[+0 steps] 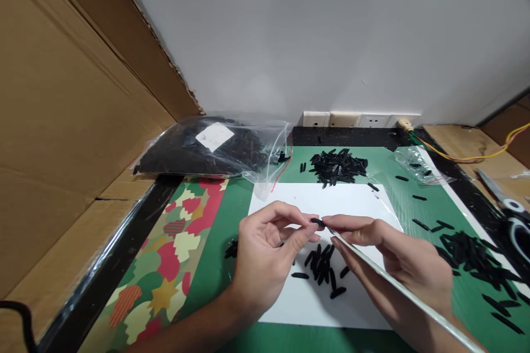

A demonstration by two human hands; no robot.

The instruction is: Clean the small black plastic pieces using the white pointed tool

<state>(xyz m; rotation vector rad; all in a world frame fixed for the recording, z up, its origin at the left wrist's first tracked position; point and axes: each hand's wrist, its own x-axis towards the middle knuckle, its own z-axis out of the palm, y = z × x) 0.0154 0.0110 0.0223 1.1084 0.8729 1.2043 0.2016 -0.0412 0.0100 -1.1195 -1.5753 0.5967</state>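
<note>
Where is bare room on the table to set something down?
Free: the white sheet strip between the far pile and the hands; the patterned paper left of the left hand. Crowded: under the hands and the right pile.

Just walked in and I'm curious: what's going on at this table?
A person is working over a white sheet on a green mat. The left hand pinches a small black piece at its fingertips, while the right hand holds a thin white rod with its tip meeting that piece. More black pieces lie in a small pile under the hands, another heap sits further back, and a clear bag of them lies at the left.
</note>
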